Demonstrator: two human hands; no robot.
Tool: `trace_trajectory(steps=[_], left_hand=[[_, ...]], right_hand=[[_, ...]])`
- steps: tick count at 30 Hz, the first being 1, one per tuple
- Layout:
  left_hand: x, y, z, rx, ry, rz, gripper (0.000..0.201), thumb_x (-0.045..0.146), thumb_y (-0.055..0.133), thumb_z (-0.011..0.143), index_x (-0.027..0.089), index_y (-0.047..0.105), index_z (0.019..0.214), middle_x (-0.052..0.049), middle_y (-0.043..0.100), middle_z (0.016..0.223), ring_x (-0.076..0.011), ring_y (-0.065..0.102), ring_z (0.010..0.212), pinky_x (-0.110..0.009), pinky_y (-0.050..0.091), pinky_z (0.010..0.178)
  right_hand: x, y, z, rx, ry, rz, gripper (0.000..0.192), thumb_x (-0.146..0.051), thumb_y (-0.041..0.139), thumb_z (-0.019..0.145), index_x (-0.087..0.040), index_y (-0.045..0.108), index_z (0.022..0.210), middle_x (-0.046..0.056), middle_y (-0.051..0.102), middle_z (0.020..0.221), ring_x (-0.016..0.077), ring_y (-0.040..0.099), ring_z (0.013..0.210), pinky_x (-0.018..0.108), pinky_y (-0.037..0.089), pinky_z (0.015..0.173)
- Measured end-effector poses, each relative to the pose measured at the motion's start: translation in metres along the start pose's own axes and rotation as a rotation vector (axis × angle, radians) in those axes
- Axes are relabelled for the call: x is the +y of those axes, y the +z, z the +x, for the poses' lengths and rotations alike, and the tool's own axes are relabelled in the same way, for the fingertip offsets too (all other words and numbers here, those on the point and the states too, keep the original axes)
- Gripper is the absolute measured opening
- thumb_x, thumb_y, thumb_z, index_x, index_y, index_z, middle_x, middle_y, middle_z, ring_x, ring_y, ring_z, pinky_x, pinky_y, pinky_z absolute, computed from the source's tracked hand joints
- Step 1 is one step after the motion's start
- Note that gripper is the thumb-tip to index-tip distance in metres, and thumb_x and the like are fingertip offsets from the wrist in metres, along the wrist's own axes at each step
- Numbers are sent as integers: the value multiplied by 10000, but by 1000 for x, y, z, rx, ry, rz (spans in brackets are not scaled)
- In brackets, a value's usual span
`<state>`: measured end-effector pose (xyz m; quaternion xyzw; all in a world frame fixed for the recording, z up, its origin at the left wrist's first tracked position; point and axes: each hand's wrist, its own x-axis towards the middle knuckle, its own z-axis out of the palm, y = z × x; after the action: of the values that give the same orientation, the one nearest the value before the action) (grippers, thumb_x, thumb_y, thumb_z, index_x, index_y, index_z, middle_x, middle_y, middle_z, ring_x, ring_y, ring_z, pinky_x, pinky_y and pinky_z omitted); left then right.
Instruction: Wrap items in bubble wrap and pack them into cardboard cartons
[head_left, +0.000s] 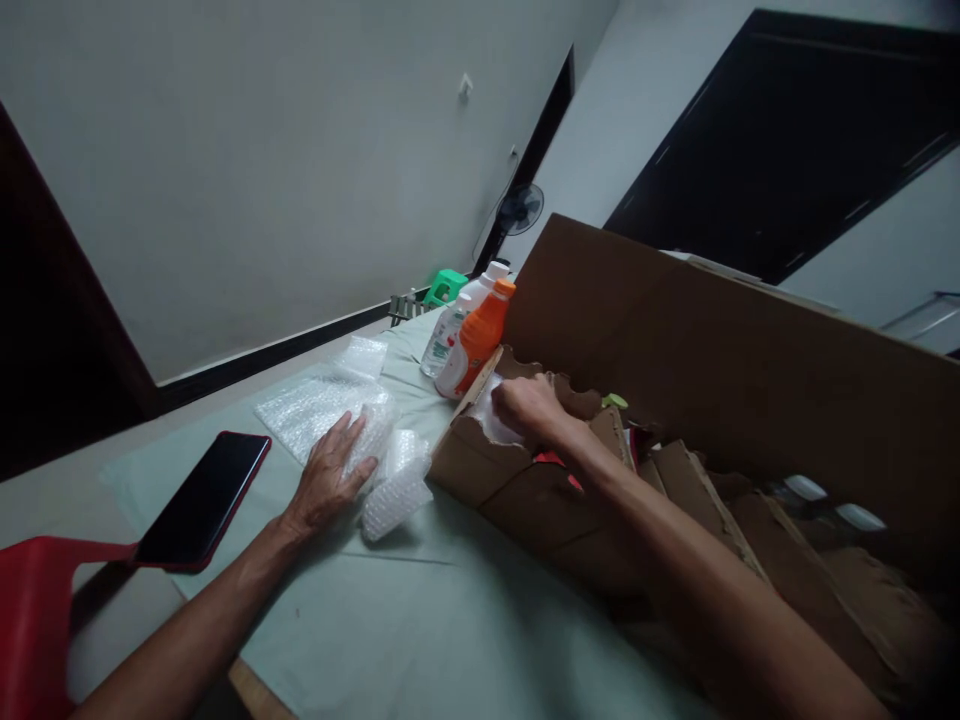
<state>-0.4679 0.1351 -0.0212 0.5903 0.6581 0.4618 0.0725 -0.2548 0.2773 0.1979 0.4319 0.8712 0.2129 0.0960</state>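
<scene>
Pale wall (300, 180), dark baseboard (270, 356), fan (520, 209), green stool (447, 284)

No text can be read; beside the cardboard box (469, 465), the clear bottle (438, 352) bears small green marks, too blurred to make out; the orange bottle (486, 325), nearer that box, has an illegible pale label (452, 374).

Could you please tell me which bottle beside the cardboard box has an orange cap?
The orange bottle, nearest the cardboard box; the clear bottle and white bottle beside it have white caps.
</scene>
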Motion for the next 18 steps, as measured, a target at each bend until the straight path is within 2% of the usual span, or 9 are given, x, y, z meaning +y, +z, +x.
trace_trajectory(steps=[2, 3, 5, 8, 10, 13, 16, 18], left_hand=[[1, -1, 1, 24, -22, -39, 645, 506, 442, 945, 157, 434, 1487, -175, 384, 1568, -345, 364, 1452, -557, 307, 1185], [1, -1, 1, 32, -31, -55, 645, 516, 438, 948, 154, 440, 1483, -173, 379, 1571, -341, 360, 1455, -550, 295, 1194], [2, -3, 2, 39, -52, -86, 644, 537, 425, 951, 147, 467, 1462, -173, 380, 1570, -339, 359, 1456, -539, 277, 1206], [3, -6, 3, 56, -81, -132, 668, 570, 400, 950, 128, 489, 1443, -184, 392, 1557, -347, 354, 1457, -529, 271, 1213], [3, -9, 3, 102, -83, -172, 690, 591, 385, 952, 130, 463, 1459, -183, 391, 1556, -347, 356, 1455, -531, 277, 1210], [5, -14, 0, 238, -50, -277, 702, 602, 357, 966, 172, 352, 1521, -160, 378, 1567, -326, 398, 1432, -522, 309, 1192], [7, -20, -3, 353, 36, -341, 712, 612, 317, 980, 206, 249, 1561, -144, 342, 1589, -315, 394, 1436, -497, 315, 1188], [8, -21, -4, 356, 115, -299, 732, 627, 332, 972, 212, 234, 1567, -143, 309, 1608, -322, 344, 1464, -500, 289, 1198]], right_hand=[[11, -21, -16, 41, 118, -37, 211, -167, 520, 941, -134, 714, 865, 111, 723, 846, 225, 677, 817, 374, 456, 767], [15, -34, -27, 108, 177, -45, 240, -159, 486, 937, -135, 718, 875, 129, 730, 859, 249, 675, 842, 393, 428, 779], [17, -63, -49, 350, 238, -23, 250, -210, 464, 941, -157, 706, 904, 125, 737, 912, 275, 658, 909, 422, 391, 828], [2, -95, -74, 718, 169, 34, 266, -279, 458, 951, -189, 665, 812, 85, 726, 871, 269, 625, 923, 443, 352, 902], [-19, -97, -78, 774, 77, 42, 298, -257, 415, 971, -192, 656, 806, 84, 710, 863, 269, 602, 918, 458, 335, 917], [-59, -69, -64, 621, -82, 134, 292, -170, 404, 964, -175, 683, 878, 111, 706, 903, 275, 584, 937, 454, 339, 908], [-102, -15, -41, 364, -252, 377, 269, -123, 435, 956, -132, 704, 944, 155, 714, 964, 269, 603, 946, 420, 390, 882], [-126, 19, -29, 276, -322, 471, 224, -138, 491, 957, -139, 713, 988, 124, 734, 973, 235, 640, 914, 356, 449, 820]])
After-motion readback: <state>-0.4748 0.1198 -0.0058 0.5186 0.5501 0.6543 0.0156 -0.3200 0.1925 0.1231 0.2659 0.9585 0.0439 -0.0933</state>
